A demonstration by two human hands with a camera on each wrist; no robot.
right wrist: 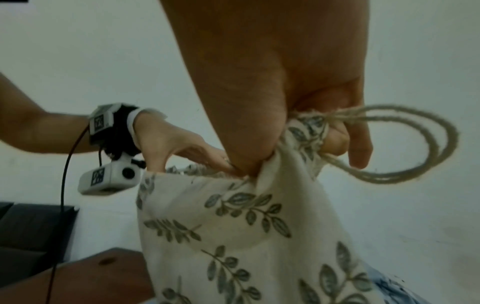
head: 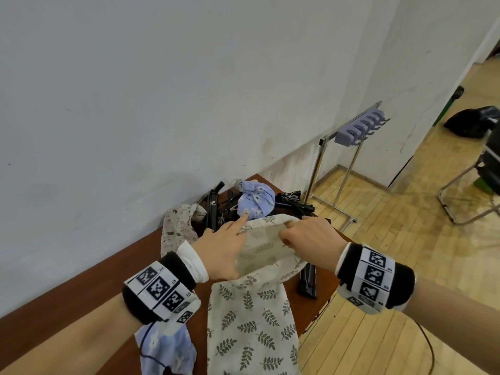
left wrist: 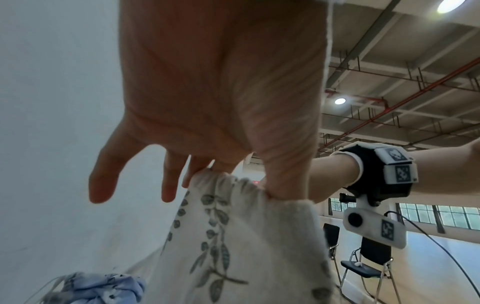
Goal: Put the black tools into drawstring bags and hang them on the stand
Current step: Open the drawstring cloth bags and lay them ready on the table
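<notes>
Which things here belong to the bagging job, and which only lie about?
Belong:
- leaf-print bag, held at its mouth by left hand and right hand
- black tools
- hook stand

Lying about:
- folding chair
- black sack

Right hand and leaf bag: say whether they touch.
Touching. The right wrist view shows the right hand pinching the leaf bag at its rim.

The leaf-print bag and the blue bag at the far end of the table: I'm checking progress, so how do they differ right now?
The leaf-print bag is cream with green sprigs; the blue bag is lavender with white flowers. The leaf-print bag hangs long and flat, its mouth held open by the left hand and right hand; the blue bag is a bunched bundle lying untouched on the black tools. Both are cloth.
</notes>
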